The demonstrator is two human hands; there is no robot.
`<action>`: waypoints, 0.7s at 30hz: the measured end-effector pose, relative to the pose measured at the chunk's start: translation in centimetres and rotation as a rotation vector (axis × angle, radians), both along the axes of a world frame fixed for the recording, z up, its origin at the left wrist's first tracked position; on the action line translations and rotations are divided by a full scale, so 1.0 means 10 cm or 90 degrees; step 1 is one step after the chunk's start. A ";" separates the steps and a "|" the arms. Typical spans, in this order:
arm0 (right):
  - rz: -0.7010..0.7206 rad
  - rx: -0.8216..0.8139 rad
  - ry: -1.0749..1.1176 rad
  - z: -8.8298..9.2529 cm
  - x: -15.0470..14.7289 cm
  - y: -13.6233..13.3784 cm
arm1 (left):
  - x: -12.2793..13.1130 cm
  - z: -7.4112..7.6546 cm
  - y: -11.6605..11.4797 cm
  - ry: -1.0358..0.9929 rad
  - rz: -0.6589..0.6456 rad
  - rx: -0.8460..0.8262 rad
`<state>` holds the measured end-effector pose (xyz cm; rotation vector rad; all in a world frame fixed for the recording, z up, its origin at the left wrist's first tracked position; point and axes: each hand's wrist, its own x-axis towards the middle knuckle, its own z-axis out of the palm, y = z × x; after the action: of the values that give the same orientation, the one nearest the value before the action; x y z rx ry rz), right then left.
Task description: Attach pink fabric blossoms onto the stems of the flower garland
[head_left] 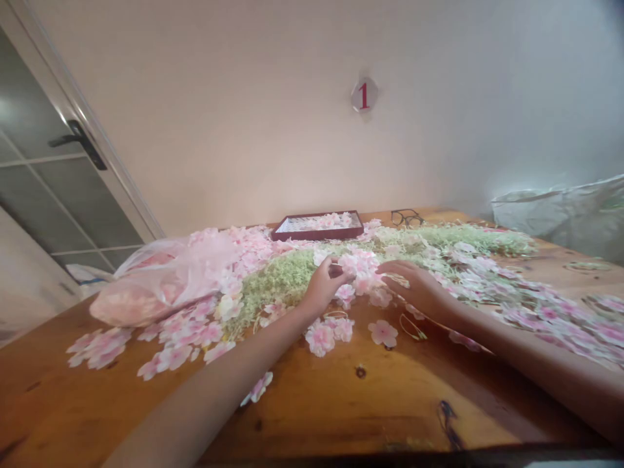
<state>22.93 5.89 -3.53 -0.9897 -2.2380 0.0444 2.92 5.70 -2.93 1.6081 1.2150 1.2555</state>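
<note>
In the head view, my left hand (324, 285) has its thumb and fingers curled together at the edge of a pink and white artificial flower (358, 262), which they seem to grip. My right hand (419, 289) reaches in from the other side, its fingers stretched towards the same blossoms. A pale stamen bundle (397, 280) shows beside its thumb; whether it is held is unclear. Loose pink blossoms (320, 338) lie just below my hands, with a single blossom (383, 333) and a thin looped stem (413, 327) nearby. Light green stamens (277, 281) are heaped beside my left wrist.
A clear plastic bag (160, 279) of pink petals lies at the left of the wooden table (312, 409). A dark-rimmed tray (318, 225) with petals and eyeglasses (407, 218) sit at the back. More blossoms (546, 312) spread rightward; a white sack (560, 214) stands beyond.
</note>
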 end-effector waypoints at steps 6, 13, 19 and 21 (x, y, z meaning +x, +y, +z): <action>-0.067 -0.006 -0.109 0.06 -0.30 0.09 | 0.01 -0.01 -0.02 0.002 -0.015 -0.012; -0.112 -0.098 0.052 0.07 -0.22 0.16 | 0.00 -0.05 0.01 -0.005 -0.033 -0.016; -0.055 -0.217 0.178 0.02 -0.01 0.16 | 0.03 -0.03 -0.01 -0.056 -0.062 -0.046; -0.035 -0.216 0.185 0.03 0.01 0.17 | 0.02 -0.05 -0.01 -0.068 -0.074 -0.070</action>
<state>23.03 7.61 -3.27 -1.1394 -1.9715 0.5257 3.15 5.61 -3.44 1.4916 1.0902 1.1661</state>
